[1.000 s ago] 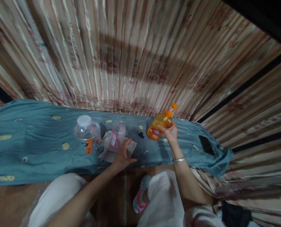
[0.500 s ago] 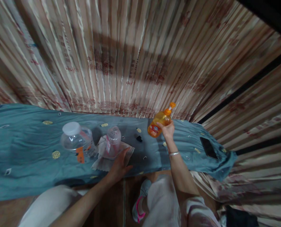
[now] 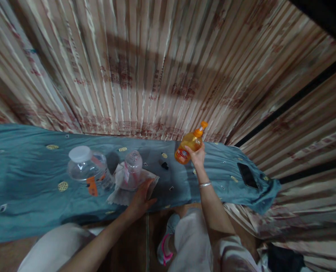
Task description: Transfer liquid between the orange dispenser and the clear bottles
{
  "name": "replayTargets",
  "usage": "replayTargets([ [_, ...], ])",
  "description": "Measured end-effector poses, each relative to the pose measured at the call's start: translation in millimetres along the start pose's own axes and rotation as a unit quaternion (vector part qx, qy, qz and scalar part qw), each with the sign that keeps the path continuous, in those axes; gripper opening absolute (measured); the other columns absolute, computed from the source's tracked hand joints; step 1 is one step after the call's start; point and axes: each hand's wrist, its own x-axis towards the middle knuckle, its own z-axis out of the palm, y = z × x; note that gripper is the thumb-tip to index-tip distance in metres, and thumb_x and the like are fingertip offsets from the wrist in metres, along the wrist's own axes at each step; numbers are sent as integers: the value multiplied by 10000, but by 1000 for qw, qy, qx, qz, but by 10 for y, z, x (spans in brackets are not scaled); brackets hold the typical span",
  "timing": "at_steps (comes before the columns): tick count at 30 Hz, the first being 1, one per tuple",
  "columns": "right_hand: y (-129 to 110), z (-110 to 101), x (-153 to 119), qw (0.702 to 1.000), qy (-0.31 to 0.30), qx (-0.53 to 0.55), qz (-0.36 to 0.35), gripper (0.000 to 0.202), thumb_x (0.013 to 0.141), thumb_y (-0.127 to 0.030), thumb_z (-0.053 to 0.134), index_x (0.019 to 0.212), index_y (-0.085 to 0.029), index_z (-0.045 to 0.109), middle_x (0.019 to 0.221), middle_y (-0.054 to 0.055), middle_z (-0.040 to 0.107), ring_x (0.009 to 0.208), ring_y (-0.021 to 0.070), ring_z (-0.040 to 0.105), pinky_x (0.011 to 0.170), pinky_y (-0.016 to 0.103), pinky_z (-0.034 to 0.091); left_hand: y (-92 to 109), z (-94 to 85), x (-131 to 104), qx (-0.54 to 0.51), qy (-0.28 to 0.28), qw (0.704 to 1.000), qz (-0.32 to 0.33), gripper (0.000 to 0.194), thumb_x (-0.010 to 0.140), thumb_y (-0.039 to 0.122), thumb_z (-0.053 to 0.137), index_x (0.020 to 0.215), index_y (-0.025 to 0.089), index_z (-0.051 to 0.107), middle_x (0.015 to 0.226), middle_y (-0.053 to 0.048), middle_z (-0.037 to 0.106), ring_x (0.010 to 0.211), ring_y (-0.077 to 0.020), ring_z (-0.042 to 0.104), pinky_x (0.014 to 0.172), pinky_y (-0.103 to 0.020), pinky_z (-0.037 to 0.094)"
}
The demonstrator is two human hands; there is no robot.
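My right hand is wrapped round an orange pump bottle with a red and blue label, its pump top leaning to the right. A silver bangle circles that wrist. At the near right edge of a pale cloth lies my left hand, thumb apart from the fingers; it seems to touch the cloth, though the fingertips are partly hidden. On this cloth stands a small clear bottle with pink markings, just beyond the left fingers. Left of it is a large clear jar with a white lid and an orange figure.
A teal sheet with yellow pineapple prints covers the long surface. A small black object sits between the two bottles, and a dark phone lies far right. Striped curtains rise directly behind.
The whole view has shifted slightly, moving everything a little left in the picture. Both hands keep their places, with the right still round the pump bottle.
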Motion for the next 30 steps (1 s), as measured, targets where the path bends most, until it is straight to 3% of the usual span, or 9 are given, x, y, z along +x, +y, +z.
replayTargets([
  [7, 95, -35, -175, 999, 22, -5, 24, 1235, 553, -688, 787, 1536, -69, 368, 1501, 287, 555, 1375, 373, 562, 1172, 519, 422, 12, 6, 18, 21, -5, 1000, -11, 694, 771, 204, 740, 1441, 243, 564, 1517, -122, 613, 1439, -337, 558, 1233, -590, 418],
  [12, 32, -131, -732, 999, 26, 7, 23, 1158, 671, -747, 662, 1538, -39, 365, 1590, 308, 438, 1494, 376, 442, 1247, 519, 323, 58, 1, -32, 0, -8, 1000, 12, 668, 794, 190, 731, 1440, 244, 569, 1514, -128, 610, 1420, -315, 566, 1235, -565, 414],
  [16, -149, -80, -1254, 999, -14, 35, -17, 999, 748, -690, 669, 1520, -104, 427, 1552, 251, 515, 1448, 335, 508, 1213, 495, 389, 221, -73, -129, -14, -11, 1000, 13, 628, 809, 173, 702, 1423, 242, 587, 1490, -122, 629, 1402, -299, 577, 1231, -550, 421],
  [20, -330, 69, -1583, 993, -86, 58, -51, 824, 810, -638, 659, 1465, -164, 502, 1522, 216, 564, 1388, 307, 575, 1169, 478, 445, 491, -218, -247, -29, -1, 1000, -9, 565, 822, 155, 675, 1382, 213, 631, 1452, -133, 656, 1374, -302, 603, 1227, -543, 432],
  [25, -487, 191, -1700, 989, -117, 75, -51, 752, 816, -641, 651, 1403, -181, 549, 1443, 198, 633, 1325, 294, 621, 1125, 488, 486, 726, -498, -565, -32, 43, 998, -16, 435, 845, 184, 685, 1278, 214, 699, 1328, -106, 732, 1278, -284, 670, 1157, -474, 513],
  [30, -628, 202, -1733, 986, -122, 90, -68, 678, 843, -625, 640, 1345, -170, 604, 1395, 193, 666, 1274, 290, 644, 1101, 484, 505, 779, -914, -1031, -8, 157, 987, -24, 313, 895, 349, 703, 1185, 233, 730, 1229, -90, 756, 1173, -264, 714, 1081, -422, 565],
])
